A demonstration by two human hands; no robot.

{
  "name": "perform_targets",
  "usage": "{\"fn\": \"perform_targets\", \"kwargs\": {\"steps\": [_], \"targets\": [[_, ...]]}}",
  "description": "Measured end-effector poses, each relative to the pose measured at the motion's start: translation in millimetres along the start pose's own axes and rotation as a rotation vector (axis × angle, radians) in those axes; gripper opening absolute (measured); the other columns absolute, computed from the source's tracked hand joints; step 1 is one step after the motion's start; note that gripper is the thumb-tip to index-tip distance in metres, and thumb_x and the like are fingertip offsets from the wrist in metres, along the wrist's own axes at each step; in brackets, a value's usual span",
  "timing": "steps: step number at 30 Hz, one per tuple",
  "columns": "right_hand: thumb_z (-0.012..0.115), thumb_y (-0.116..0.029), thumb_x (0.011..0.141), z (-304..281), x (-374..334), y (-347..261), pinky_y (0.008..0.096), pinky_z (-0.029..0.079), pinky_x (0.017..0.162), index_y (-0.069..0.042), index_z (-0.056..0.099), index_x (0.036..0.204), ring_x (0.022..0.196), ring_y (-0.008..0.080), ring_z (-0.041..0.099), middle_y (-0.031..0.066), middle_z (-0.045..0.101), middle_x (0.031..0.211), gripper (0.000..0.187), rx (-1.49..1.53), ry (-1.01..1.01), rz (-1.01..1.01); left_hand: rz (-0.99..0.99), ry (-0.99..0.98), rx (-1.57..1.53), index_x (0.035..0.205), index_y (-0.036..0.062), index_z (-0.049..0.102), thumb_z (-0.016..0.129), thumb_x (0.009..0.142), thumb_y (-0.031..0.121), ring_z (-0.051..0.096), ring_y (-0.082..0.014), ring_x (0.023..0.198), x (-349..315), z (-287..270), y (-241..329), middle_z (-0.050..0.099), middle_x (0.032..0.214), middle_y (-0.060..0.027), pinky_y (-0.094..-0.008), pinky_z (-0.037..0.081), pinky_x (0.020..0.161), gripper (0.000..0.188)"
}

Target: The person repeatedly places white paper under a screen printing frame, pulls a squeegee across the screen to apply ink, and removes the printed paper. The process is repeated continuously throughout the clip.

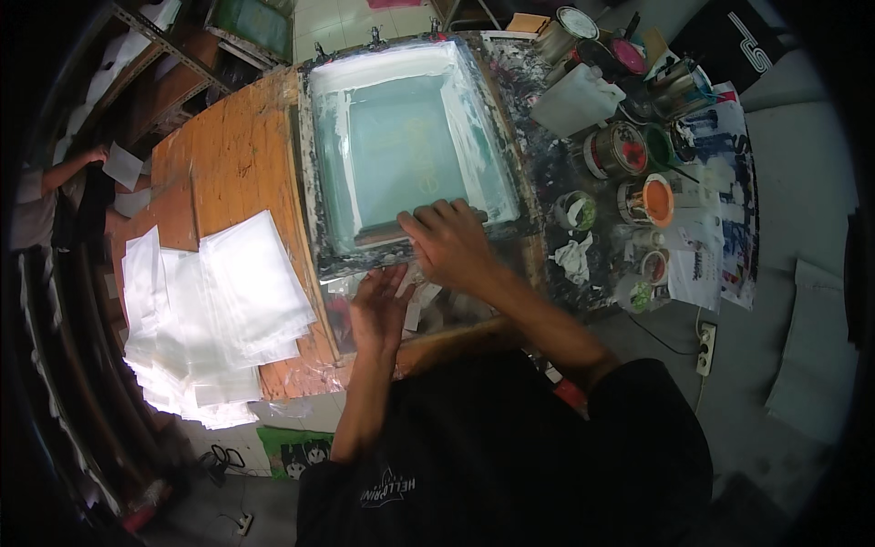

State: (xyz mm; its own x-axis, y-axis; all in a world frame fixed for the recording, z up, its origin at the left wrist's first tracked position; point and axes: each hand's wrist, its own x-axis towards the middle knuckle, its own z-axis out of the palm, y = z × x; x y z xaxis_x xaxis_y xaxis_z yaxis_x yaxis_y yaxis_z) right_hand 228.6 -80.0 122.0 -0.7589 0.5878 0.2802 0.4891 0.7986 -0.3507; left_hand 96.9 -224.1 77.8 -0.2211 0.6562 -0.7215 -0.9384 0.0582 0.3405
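A screen-printing frame [330,182] with pale blue-green mesh lies on the table, held by clamps at its far edge. My right hand [448,242] is closed over a wooden squeegee [378,236], which lies across the near end of the mesh. Just below the frame's near edge is my left hand [378,305], palm turned up and fingers loosely bent and apart. Its fingertips come close to that edge; whether they touch it I cannot tell. No object shows in this hand.
Stacked white sheets or clear bags [219,310] cover the table's left side. On the right stand several paint cans [618,150], a white jug [576,102], an orange paint tub [649,200] and crumpled tissue [572,260]. At far left another person's hand [97,155] holds a white sheet [122,167].
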Motion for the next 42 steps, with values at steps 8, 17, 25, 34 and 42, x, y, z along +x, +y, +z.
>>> {"fn": "perform_targets", "kwargs": {"steps": [8, 17, 25, 34, 42], "targets": [[0.065, -0.044, 0.091, -120.5, 128.1, 12.0, 0.0425, 0.048, 0.056, 0.000, 0.072, 0.092, 0.058, 0.0263, 0.065, 0.0148, 0.064, 0.063, 0.044, -0.095, 0.194, -0.105, 0.540, -0.547, 0.152, 0.117, -0.0002, 0.061, 0.058, 0.097, 0.010, 0.065, -0.0292, 0.107, 18.2, 109.6, 83.1, 0.069, 0.110, -0.0178, -0.0447, 0.046, 0.104, 0.023], [0.055, -0.029, 0.103, -171.1, 222.4, 7.4, 0.0259, 0.028, 0.034, 0.002, 0.066, 0.077, 0.039, 0.0053, 0.033, -0.0017, 0.041, 0.046, 0.042, -0.415, 0.046, 0.054, 1.567, 0.100, 1.889, 0.118, 0.0074, 0.070, 0.068, 0.084, 0.019, 0.064, -0.0372, 0.112, 289.0, 58.3, 97.1, 0.067, 0.118, -0.0212, -0.0374, 0.049, 0.082, 0.035], [0.060, -0.037, 0.101, -198.5, 261.4, 28.7, 0.0347, 0.042, 0.046, 0.002, 0.070, 0.079, 0.046, 0.0134, 0.045, 0.0052, 0.053, 0.054, 0.046, -0.044, -0.097, 0.065, 1.053, 0.299, 1.359, 0.099, -0.0029, 0.074, 0.070, 0.092, 0.009, 0.074, -0.0314, 0.079, 215.4, 19.3, 169.4, 0.075, 0.091, -0.0214, -0.0355, 0.056, 0.067, 0.015], [0.062, -0.064, 0.093, -171.1, 252.9, 55.1, 0.0378, 0.052, 0.080, 0.000, 0.075, 0.098, 0.085, 0.0241, 0.069, 0.0167, 0.073, 0.087, 0.066, -0.134, 0.267, 0.018, 1.558, 0.869, 1.549, 0.145, -0.0012, 0.047, 0.061, 0.100, 0.017, 0.037, -0.0462, 0.146, 73.2, -194.8, 243.5, 0.041, 0.155, -0.0293, -0.0559, 0.032, 0.120, 0.050], [0.068, -0.042, 0.092, -199.7, 245.4, 5.8, 0.0422, 0.056, 0.072, 0.000, 0.077, 0.089, 0.073, 0.0354, 0.071, 0.0228, 0.071, 0.078, 0.043, -0.137, 0.091, 0.031, 1.141, 0.190, 2.119, 0.157, 0.0146, 0.040, 0.051, 0.104, 0.034, 0.011, -0.0466, 0.155, 117.9, -39.7, 21.1, 0.020, 0.167, -0.0232, -0.0781, 0.007, 0.115, 0.058]]}}
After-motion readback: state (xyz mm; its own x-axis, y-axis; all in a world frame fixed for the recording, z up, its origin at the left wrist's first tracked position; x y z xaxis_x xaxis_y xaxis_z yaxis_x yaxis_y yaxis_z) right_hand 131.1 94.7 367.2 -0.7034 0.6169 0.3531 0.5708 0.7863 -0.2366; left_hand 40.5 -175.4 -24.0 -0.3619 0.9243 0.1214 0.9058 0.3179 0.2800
